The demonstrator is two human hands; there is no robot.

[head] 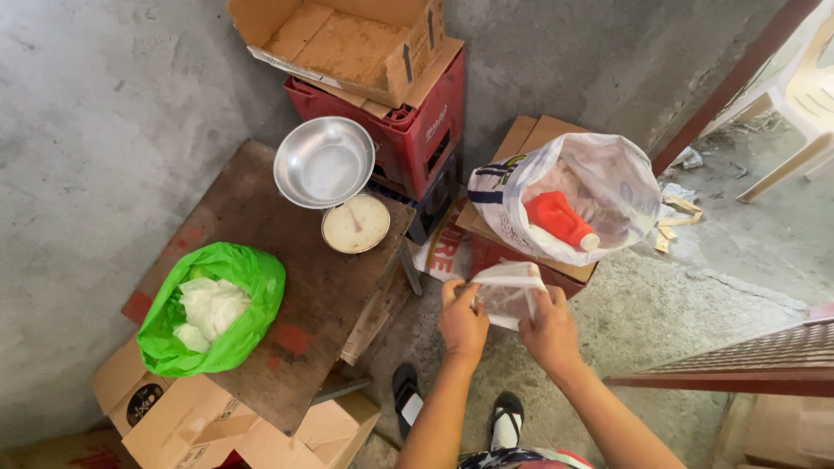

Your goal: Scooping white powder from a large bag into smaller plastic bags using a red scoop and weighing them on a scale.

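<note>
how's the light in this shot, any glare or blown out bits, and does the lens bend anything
Head view: soft, even light over the wooden table and both hands; left hand and right hand on a small clear plastic bag, all sharp. Mild glare on the metal scale bowl; the white plastic chair at top right is overexposed. The wide lens bows the walls and edges.

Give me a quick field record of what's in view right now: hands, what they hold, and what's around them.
left hand: grips the left edge of a small clear plastic bag
right hand: grips the same bag's right edge
sack: open, white, just beyond the hands, holding an orange scoop
scale: dial type, empty metal bowl on top, on a worn wooden table
green bag: open on the table, white contents
</note>
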